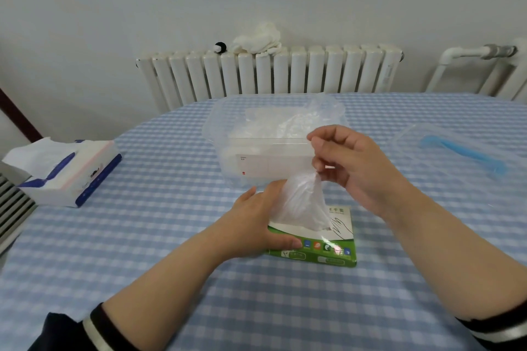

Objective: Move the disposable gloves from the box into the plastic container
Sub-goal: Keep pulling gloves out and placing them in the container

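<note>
A green and white glove box (322,248) lies flat on the checked tablecloth in front of me. My left hand (256,222) grips its left side, thumb on the front edge. My right hand (353,162) pinches a thin clear disposable glove (302,202) that rises out of the box's top opening. Just behind stands the clear plastic container (228,134), with several crumpled clear gloves (282,122) inside, some reaching above its rim.
A tissue pack (65,171) lies at the table's left edge. The container's clear lid with a blue handle (462,154) rests at the right. A white radiator (268,71) with a cloth on top stands behind the table.
</note>
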Demonstrator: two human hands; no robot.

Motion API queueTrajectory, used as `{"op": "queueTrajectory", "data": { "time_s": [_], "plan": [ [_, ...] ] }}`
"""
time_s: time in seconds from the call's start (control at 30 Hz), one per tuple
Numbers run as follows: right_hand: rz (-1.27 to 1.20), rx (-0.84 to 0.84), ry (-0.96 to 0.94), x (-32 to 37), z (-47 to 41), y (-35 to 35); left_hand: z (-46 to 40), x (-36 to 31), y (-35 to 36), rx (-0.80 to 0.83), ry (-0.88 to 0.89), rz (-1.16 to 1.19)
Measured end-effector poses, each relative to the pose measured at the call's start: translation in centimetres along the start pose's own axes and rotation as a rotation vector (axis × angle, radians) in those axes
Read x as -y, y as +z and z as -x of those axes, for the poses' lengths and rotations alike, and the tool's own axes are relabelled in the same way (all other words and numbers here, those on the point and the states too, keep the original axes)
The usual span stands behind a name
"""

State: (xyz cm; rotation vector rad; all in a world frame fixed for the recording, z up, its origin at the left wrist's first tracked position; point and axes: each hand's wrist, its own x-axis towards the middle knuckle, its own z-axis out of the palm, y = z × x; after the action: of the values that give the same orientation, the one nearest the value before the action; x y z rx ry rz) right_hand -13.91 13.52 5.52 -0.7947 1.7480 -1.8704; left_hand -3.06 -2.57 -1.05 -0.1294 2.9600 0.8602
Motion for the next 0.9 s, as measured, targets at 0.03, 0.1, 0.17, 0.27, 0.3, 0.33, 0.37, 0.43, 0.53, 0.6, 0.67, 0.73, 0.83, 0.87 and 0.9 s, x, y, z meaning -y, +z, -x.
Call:
{"op": "queueTrajectory", "data": {
  "time_s": [0.03, 0.1, 0.17, 0.27, 0.3, 0.33, 0.37, 0.43, 0.53, 0.6, 0.67, 0.73, 0.83, 0.87, 0.9],
  "plan": [
    [0.120, -0.001, 0.001, 0.0, -0.1, -0.1, 0.0, 0.0, 0.0, -0.004, 0.003, 0.000],
    [0.526, 0.105, 0.030, -0.2, -0.1, 0.1, 0.0, 0.0, -0.1, -0.016, 0.011, 0.003],
    [0.720, 0.242, 0.153, -0.7, 0.2, 0.5, 0.0, 0.1, 0.0, -0.027, 0.009, 0.018],
    [0.739, 0.247, 0.206, -1.1, 0.1, 0.4, 0.0, 0.4, 0.3, -0.041, -0.014, 0.072],
    [0.683, 0.222, 0.180, -1.2, 0.0, 0.3, 0.0, 0.4, 0.2, -0.046, -0.019, 0.079],
    [0.599, 0.195, 0.161, -1.2, -0.1, 0.1, 0.0, 0.4, 0.2, -0.047, -0.020, 0.080],
    [0.486, 0.162, 0.150, -1.4, -0.3, -0.1, -0.1, 0.3, 0.1, -0.046, -0.019, 0.082],
    [0.330, 0.099, 0.124, -1.2, -0.3, -0.1, 0.0, 0.1, 0.0, -0.033, -0.021, 0.090],
    [0.445, 0.077, -0.005, -1.1, -0.3, 0.0, 0.0, 0.0, -0.1, -0.033, -0.017, 0.093],
    [0.559, 0.119, -0.033, -0.6, -0.1, 0.0, 0.0, 0.0, -0.1, -0.040, -0.011, 0.091],
    [0.684, 0.162, -0.023, -0.3, 0.0, -0.4, 0.1, 0.0, -0.2, -0.039, -0.009, 0.087],
    [0.852, 0.163, -0.070, -0.2, 0.0, -0.9, 0.1, -0.1, -0.2, -0.031, -0.009, 0.086],
    [1.033, 0.063, -0.333, -0.3, 0.2, -1.0, 0.2, -0.3, -0.3, -0.014, -0.020, 0.086],
    [1.075, 0.030, -0.463, -0.4, 0.2, -0.9, 0.2, -0.4, -0.3, -0.009, -0.027, 0.087],
    [1.101, 0.009, -0.581, -0.6, 0.1, -1.0, 0.3, -0.4, -0.3, -0.006, -0.034, 0.088]
  ]
}}
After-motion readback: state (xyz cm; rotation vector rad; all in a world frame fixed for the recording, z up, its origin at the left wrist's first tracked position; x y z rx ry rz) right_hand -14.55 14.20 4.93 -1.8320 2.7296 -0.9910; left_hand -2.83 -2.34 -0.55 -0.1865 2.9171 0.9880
